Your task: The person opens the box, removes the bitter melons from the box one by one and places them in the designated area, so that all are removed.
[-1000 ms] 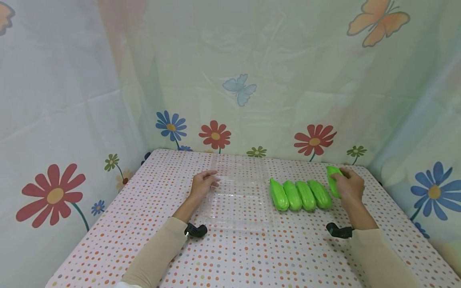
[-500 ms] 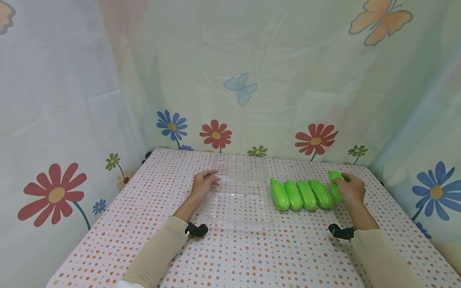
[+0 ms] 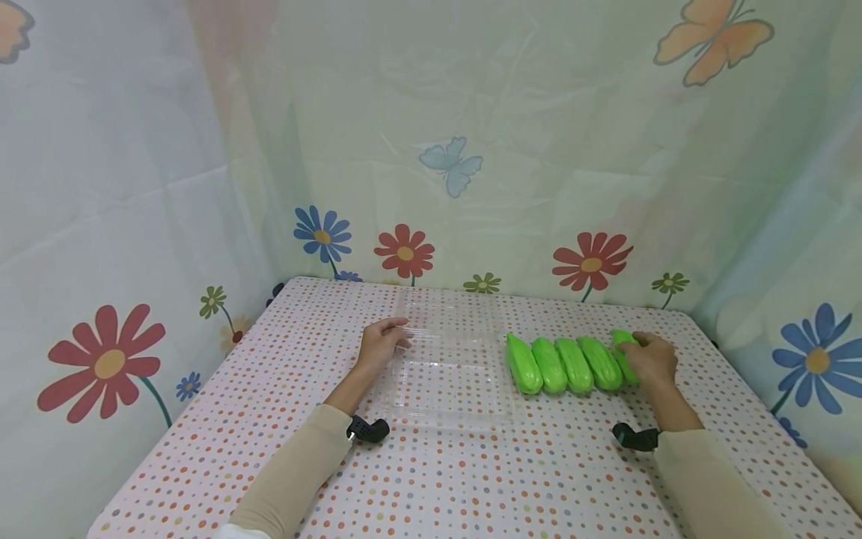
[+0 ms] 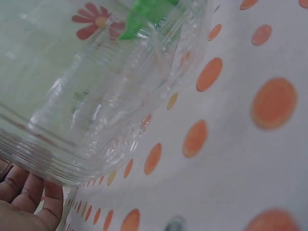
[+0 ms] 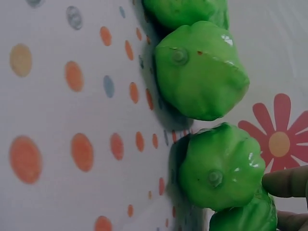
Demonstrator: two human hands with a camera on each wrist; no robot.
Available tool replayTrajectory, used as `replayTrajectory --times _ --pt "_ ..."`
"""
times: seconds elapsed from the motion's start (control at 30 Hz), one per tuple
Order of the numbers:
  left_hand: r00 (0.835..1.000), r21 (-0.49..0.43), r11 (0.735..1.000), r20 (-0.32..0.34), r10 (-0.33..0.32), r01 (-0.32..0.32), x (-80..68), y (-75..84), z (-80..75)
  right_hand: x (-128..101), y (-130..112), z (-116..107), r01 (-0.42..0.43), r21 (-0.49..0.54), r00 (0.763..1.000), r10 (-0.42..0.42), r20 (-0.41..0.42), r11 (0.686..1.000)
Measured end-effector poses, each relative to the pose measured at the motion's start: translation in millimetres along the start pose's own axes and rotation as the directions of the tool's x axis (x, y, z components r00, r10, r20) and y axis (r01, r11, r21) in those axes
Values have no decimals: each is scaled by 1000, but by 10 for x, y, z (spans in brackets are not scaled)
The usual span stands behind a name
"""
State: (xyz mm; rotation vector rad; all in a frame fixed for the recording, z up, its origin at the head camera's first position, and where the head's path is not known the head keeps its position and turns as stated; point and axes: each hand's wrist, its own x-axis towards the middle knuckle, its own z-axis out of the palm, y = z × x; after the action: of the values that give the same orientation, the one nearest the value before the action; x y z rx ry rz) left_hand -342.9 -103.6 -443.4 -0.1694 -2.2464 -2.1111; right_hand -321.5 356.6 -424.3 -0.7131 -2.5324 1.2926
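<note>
Green gourds: five on dotted table, right hand fingers curled round the rightmost. Left hand, fingers straight, touches clear tray; tray unfilled.

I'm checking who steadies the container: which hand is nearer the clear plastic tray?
Left. The left hand touches the clear plastic tray at its left edge; the right hand is off beyond the green cucumbers, holding the rightmost cucumber.
</note>
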Motion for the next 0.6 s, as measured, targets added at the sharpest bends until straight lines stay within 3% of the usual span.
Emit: replayTrajectory --times 0.17,0.6 --pt "1000 6 1000 1 21 -21 -151 197 7 3 41 45 3 -34 1000 -2 12 999" --pt "1000 -14 1000 -18 -5 4 83 -140 8 -20 69 75 -11 -26 1000 11 20 1000"
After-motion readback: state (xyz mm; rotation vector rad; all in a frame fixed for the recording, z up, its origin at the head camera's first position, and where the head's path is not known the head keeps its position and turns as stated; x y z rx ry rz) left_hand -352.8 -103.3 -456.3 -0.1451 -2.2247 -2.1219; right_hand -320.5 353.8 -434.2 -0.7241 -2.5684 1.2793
